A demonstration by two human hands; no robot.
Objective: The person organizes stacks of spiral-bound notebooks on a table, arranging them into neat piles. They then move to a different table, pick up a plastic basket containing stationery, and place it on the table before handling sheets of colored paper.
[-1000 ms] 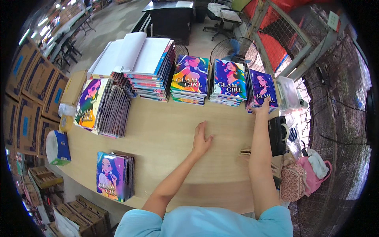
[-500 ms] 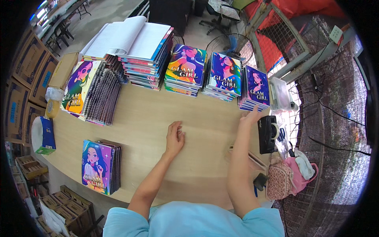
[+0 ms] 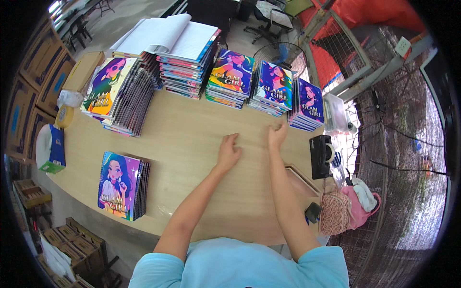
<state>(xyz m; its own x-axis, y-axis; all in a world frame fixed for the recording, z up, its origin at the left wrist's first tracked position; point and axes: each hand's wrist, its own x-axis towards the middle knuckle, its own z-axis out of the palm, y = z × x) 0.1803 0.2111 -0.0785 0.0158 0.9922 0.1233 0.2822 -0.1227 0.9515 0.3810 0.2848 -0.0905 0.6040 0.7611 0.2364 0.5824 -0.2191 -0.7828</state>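
Observation:
My left hand point(image 3: 229, 153) hovers at the middle of the table, its fingers loosely bent and apart, holding nothing. To its right my right hand point(image 3: 276, 137), slightly blurred, has its thumb and fingers apart with nothing visible in them. It is nearest to a stack of spiral notebooks with dark purple covers point(image 3: 309, 103) at the far right. Left of that stand a stack with blue-purple covers point(image 3: 273, 89) and one with yellow-purple covers point(image 3: 230, 74). A shorter notebook stack point(image 3: 119, 185) lies near the table's left front, its top cover showing a dark-haired cartoon figure.
An open lined notebook point(image 3: 192, 41) lies on a tall stack at the back. A notebook stack with a white-yellow cover point(image 3: 108, 89) stands at the left. A black tape dispenser point(image 3: 321, 156), clear plastic box point(image 3: 334, 113) and pink bag point(image 3: 360, 206) line the right edge. Cartons point(image 3: 29, 105) rise at the left.
My right hand has drawn back from the far-right notebook stack, leftward toward the middle. My left hand has shifted right and slightly farther out. The view has shifted a little.

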